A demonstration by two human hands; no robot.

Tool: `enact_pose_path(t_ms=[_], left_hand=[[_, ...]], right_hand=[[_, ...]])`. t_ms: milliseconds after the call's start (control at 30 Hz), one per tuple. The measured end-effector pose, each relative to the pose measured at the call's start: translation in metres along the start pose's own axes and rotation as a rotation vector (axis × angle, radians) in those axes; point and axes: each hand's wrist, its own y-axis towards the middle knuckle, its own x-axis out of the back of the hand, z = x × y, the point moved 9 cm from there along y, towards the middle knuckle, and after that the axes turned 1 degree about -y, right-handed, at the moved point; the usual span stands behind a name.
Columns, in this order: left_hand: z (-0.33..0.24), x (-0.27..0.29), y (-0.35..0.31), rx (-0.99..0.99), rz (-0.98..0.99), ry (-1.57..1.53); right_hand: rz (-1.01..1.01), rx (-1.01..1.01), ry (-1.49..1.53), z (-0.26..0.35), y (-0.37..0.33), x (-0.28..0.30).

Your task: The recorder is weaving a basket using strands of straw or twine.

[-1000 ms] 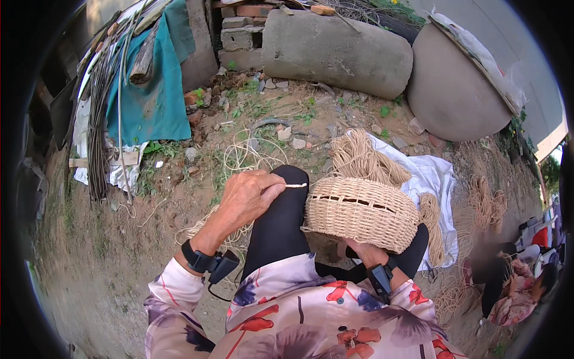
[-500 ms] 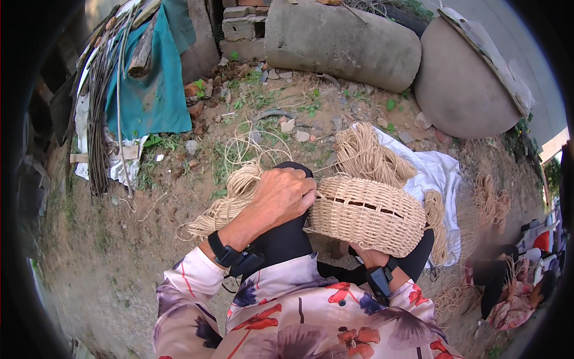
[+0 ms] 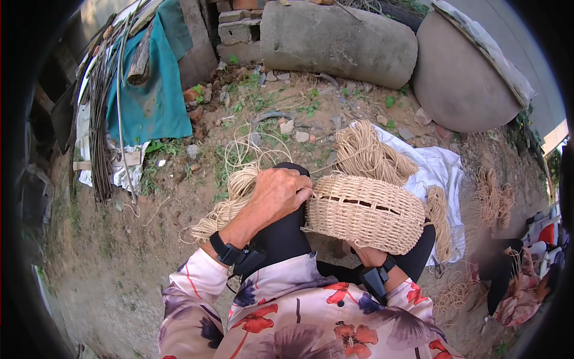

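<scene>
While left hand (image 3: 276, 194) grips basket (image 3: 365, 212), cord bundles (image 3: 365, 152) behind

i see the basket (image 3: 365, 212) on my lap, left hand (image 3: 276, 194) at its left edge, right hand (image 3: 366, 256) beneath it; fibre bundles (image 3: 366, 154) lie behind on a sheet (image 3: 436, 170), concrete pipe (image 3: 338, 40) beyond

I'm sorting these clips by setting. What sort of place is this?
Probably a rural yard used for outdoor basket weaving. The ground is bare dirt with weeds, bundles of straw cord lie about, and the left hand works at a woven basket beside a big round jar.
</scene>
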Motion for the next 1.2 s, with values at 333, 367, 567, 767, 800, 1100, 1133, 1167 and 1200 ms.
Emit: enact_pose_path(t_ms=[333,367,567,767,800,1100,1133,1167,1200], left_hand=[[-0.004,0.01,0.006,-0.078,-0.032,-0.087],[-0.006,0.007,0.007,-0.087,-0.018,-0.108],[-0.008,-0.013,0.004,0.105,-0.032,-0.127],[-0.006,-0.02,-0.004,0.179,-0.129,-0.104],[0.0,-0.02,-0.007,0.23,-0.139,-0.162],[-0.002,-0.018,-0.017,0.129,-0.097,-0.207],[0.0,-0.018,-0.016,0.146,-0.098,-0.266],[0.0,-0.017,-0.015,0.134,-0.096,-0.309],[0.001,-0.018,-0.014,0.133,-0.086,-0.355]], right_hand=[[-0.051,0.087,-0.541,0.01,0.002,-0.01],[0.044,0.091,-0.723,0.008,0.001,-0.02],[0.102,-0.071,0.294,0.002,0.0,-0.022],[0.076,-0.02,0.12,0.01,0.007,-0.016],[-0.01,0.122,-0.478,0.02,0.006,-0.011],[-0.053,0.273,-0.891,0.033,0.007,-0.002],[-0.04,0.277,-0.905,0.033,0.006,0.0],[-0.027,0.289,-0.99,0.034,0.007,-0.001],[-0.013,0.302,-1.071,0.035,0.008,-0.003]])
